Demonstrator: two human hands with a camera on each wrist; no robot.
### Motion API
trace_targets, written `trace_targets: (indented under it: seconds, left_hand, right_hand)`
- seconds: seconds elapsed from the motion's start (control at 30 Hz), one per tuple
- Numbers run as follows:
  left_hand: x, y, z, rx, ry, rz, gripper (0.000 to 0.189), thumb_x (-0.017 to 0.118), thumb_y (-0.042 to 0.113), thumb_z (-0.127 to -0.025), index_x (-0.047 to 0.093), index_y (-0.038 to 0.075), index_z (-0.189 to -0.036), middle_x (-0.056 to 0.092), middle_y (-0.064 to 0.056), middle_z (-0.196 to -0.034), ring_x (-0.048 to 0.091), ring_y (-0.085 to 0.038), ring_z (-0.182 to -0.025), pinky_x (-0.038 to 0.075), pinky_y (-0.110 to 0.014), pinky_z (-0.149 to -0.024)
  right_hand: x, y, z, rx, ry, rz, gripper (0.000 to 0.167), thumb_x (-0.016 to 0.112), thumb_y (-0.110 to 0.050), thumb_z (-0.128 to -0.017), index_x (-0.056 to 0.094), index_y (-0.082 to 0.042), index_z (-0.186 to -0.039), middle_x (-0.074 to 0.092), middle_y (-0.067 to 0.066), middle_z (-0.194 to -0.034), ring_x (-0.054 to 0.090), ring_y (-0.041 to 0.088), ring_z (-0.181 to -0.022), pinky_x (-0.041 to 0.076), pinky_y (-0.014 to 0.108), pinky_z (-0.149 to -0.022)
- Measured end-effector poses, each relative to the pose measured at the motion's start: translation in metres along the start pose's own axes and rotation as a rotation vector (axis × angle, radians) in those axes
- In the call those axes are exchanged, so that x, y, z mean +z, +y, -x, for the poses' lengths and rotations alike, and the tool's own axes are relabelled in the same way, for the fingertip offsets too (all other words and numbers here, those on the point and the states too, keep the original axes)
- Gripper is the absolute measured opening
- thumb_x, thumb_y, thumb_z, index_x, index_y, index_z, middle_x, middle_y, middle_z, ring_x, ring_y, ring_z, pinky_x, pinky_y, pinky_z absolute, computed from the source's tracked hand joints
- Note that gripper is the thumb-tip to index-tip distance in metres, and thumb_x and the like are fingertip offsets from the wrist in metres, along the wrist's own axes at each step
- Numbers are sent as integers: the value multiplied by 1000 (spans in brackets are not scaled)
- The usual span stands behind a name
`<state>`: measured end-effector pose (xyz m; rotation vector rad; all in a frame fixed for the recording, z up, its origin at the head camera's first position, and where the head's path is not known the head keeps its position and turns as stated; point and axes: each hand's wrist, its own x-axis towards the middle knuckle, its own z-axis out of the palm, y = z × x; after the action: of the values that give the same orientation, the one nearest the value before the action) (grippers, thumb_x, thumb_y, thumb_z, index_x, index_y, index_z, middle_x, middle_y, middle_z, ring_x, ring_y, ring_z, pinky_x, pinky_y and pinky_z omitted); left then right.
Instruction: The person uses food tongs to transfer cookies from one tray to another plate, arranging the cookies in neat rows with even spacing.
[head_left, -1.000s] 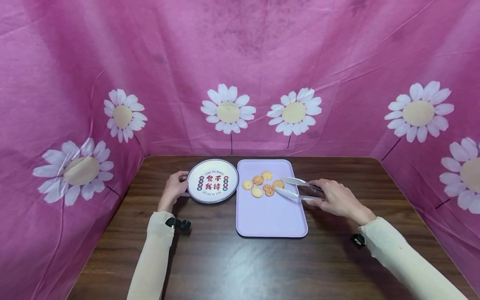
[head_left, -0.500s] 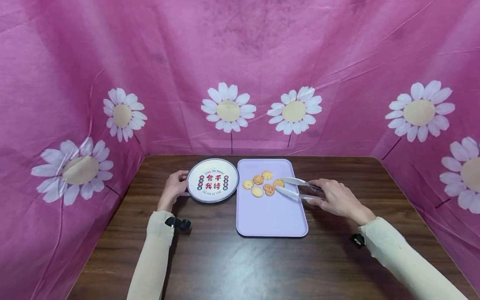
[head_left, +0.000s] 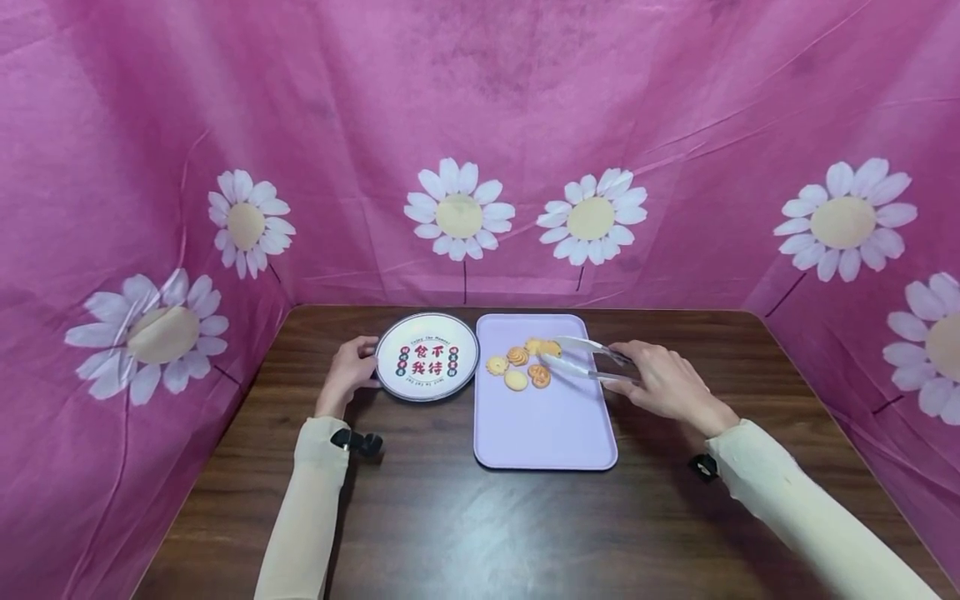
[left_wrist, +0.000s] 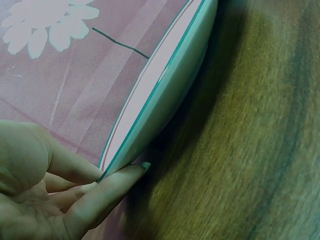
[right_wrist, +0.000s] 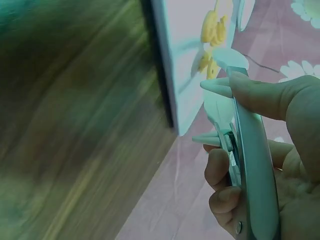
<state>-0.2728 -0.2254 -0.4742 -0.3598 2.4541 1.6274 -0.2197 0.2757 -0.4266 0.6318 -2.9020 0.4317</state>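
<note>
My left hand pinches the rim of a round white plate printed with red characters. In the left wrist view the thumb lies on the upper side of the plate and a finger underneath, and the plate slants. My right hand grips a pair of food tongs, thumb on one arm and fingers on the other in the right wrist view. The tips of the tongs stand around a golden cookie, which overlaps a flower-shaped cookie behind it.
A lilac tray lies right beside the plate and bears several cookies, among them a smooth oval cookie, a pretzel-shaped cookie and a swirled cookie. Pink cloth with daisies surrounds the brown wooden table.
My right hand and the tongs have moved a little left and toward the back, and the golden cookie between the tips has shifted with them. My left hand stays on the plate.
</note>
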Motion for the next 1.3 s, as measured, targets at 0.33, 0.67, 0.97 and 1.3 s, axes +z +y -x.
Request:
trace_targets:
  seconds: [0.33, 0.67, 0.97, 1.3]
  left_hand:
    - [-3, 1, 1, 6, -40, 51, 58, 45, -2, -101, 35, -1, -159, 50, -31, -148, 63, -27, -103, 65, -26, -63]
    - [-1, 0, 1, -7, -54, 51, 60, 46, -4, -101, 35, 0, -159, 51, -31, -147, 64, -28, -103, 67, -30, -69]
    - [-4, -1, 2, 4, -54, 55, 62, 44, -7, -97, 36, -2, -158, 50, -31, -147, 64, -27, -101, 68, -30, -68]
    - [-2, -3, 0, 5, -53, 61, 60, 44, -6, -97, 39, -3, -156, 50, -31, -147, 64, -27, -103, 67, -30, -66]
  right_hand:
    - [10, -27, -39, -48, 16, -20, 59, 81, -36, -89, 65, -6, -137, 74, 15, -122, 71, 33, -93, 61, 54, -70]
    - [30, -64, -76, -106, -22, -41, 61, 81, -36, -89, 63, -7, -139, 73, 14, -129, 71, 35, -112, 63, 57, -85]
    - [55, -104, -107, -138, -74, -78, 57, 79, -35, -90, 64, -9, -138, 74, 11, -118, 65, 24, -88, 61, 48, -75]
    - [79, -123, -125, -141, -121, -88, 58, 79, -36, -91, 63, -10, -140, 74, 10, -116, 64, 24, -88, 61, 47, -79]
